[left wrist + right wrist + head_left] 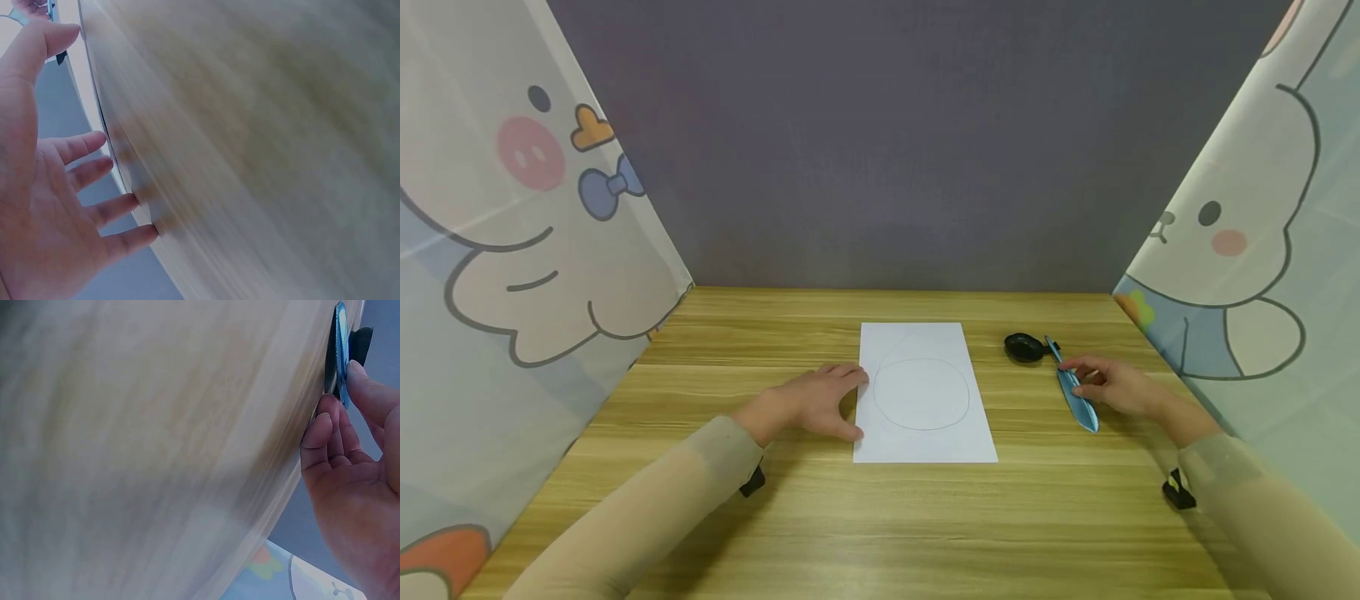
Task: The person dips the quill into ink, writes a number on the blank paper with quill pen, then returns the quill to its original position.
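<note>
A sheet of white paper (925, 446) lies on the table, with a thin round outline drawn on it. At its left edge my left hand (820, 402) is spread, fingertips and thumb right at the paper's side; the left wrist view shows the fingers (103, 209) apart, palm empty. Over on the right, my right hand (1112, 385) pinches a long, narrow, shiny blue thing (1078, 408) between thumb and fingers. In the right wrist view the blue thing (342, 353) stands edge-on above the fingertips. I cannot tell its kind.
A black oval thing with a short handle (1024, 347) lies just left of the blue thing's far end. A dark grey panel (910, 150) rises behind the wooden table (925, 533). Cartoon-printed cloths hang along the left (587, 275) and right (1247, 250) sides.
</note>
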{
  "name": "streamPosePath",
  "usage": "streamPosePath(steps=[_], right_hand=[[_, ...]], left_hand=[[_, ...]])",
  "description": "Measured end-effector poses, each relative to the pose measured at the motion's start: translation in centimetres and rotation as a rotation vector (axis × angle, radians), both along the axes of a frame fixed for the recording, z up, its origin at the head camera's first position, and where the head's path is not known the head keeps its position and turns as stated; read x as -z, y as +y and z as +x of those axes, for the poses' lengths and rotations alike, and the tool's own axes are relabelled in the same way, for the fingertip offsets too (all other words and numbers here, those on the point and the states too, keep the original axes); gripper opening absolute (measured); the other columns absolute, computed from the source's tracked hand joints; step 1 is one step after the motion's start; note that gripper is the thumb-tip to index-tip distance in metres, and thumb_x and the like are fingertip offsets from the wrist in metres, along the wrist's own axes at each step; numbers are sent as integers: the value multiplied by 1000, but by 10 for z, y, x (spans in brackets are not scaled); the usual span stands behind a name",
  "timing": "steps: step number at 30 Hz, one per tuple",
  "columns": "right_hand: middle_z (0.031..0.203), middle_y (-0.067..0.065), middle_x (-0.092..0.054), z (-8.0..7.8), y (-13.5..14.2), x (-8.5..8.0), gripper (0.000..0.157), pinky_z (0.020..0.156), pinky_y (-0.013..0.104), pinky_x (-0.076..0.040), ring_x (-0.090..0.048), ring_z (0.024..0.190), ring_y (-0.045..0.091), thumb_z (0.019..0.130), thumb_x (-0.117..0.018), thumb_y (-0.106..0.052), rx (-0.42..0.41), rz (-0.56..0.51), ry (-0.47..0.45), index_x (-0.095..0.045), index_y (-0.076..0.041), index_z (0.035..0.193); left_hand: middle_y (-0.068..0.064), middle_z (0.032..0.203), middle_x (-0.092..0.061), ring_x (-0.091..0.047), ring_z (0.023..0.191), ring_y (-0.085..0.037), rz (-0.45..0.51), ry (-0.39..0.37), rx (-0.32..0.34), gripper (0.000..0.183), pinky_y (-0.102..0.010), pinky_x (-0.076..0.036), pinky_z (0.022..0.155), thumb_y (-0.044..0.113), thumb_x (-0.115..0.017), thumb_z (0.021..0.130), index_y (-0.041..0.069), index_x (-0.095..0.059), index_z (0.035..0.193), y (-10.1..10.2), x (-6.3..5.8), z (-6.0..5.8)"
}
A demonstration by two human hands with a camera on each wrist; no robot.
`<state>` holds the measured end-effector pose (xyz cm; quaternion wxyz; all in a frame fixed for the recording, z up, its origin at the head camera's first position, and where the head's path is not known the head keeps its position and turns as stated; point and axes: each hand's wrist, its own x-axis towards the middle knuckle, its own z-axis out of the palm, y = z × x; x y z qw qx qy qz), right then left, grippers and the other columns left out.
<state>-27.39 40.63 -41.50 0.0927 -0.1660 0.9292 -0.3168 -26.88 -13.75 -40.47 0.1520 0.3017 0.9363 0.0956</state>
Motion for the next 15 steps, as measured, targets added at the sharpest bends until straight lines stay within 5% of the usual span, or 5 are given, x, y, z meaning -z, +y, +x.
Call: streamPosePath(steps=[8,15], right_hand=[[128,25,-66,4,1,-4,47,76,28,-61,-74,108,31,108,-70,-8,-10,-9,2,-57,4,152],[142,35,-59,7,0,-7,51,70,30,-59,-68,102,20,111,-67,-14,24,-19,38,-53,2,157]], left_hand=[[-12,176,-29,-40,159,-44,10,0,-28,98,-62,-42,126,53,-80,86,17,-41,168,4,0,1],[-9,177,-29,-35,163,-42,-3,11,-62,85,-64,-37,128,60,-70,94,21,-45,165,7,0,0]])
